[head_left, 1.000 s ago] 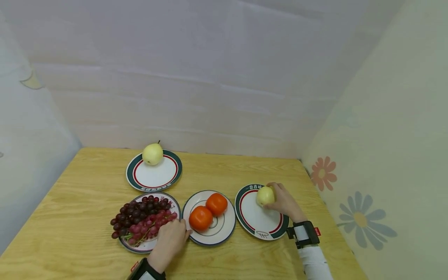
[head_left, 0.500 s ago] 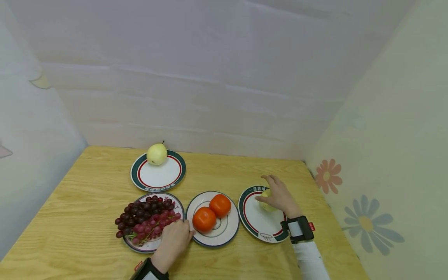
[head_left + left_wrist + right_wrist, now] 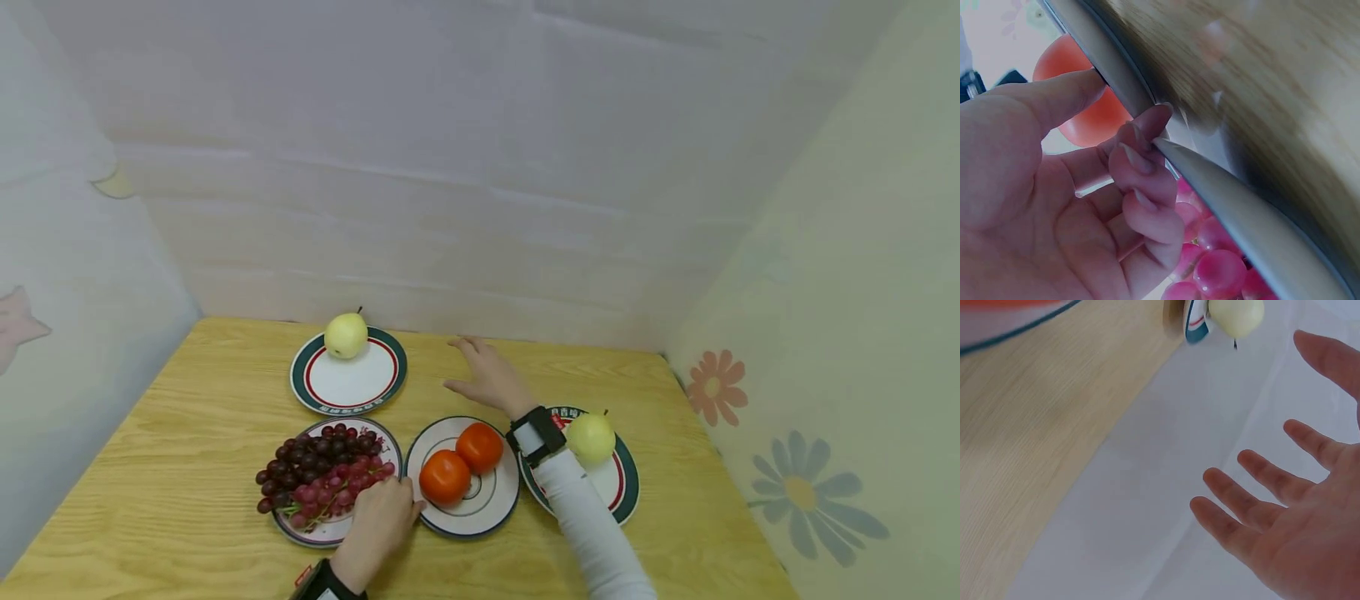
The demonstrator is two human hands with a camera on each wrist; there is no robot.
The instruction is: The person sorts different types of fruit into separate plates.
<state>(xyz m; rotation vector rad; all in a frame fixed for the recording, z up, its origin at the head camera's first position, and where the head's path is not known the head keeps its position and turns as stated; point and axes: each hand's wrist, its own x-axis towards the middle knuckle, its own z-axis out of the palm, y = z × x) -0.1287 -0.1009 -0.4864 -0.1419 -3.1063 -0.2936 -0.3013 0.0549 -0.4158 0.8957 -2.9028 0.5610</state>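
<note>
My left hand (image 3: pixel 381 515) is between two plates at the front. In the left wrist view its thumb (image 3: pixel 1066 94) reaches over the rim of the middle plate (image 3: pixel 504 508), with curled fingertips at the edge, pinching it. Two round orange-red fruits (image 3: pixel 446 477) sit on that plate. Those knuckles overlap the plate of grapes (image 3: pixel 330 475), which bears a dark and a pinkish-red bunch. My right hand (image 3: pixel 493 379) is spread and holds nothing, over the back middle of the table. The far-left pear (image 3: pixel 346 336) lies on a green-rimmed plate (image 3: pixel 352 385), left of its fingertips.
Under the right forearm, a second green-rimmed plate (image 3: pixel 626 492) bears another pear (image 3: pixel 591 438). All plates stand on a wooden table (image 3: pixel 150 458). A pale cloth wall (image 3: pixel 420 208) rises behind it, and a flower-printed wall (image 3: pixel 825 333) stands at the right.
My right hand has let go of the right-hand pear, lifted away and swung left toward the back middle. The left hand stays at the plates, and the head view has shifted slightly.
</note>
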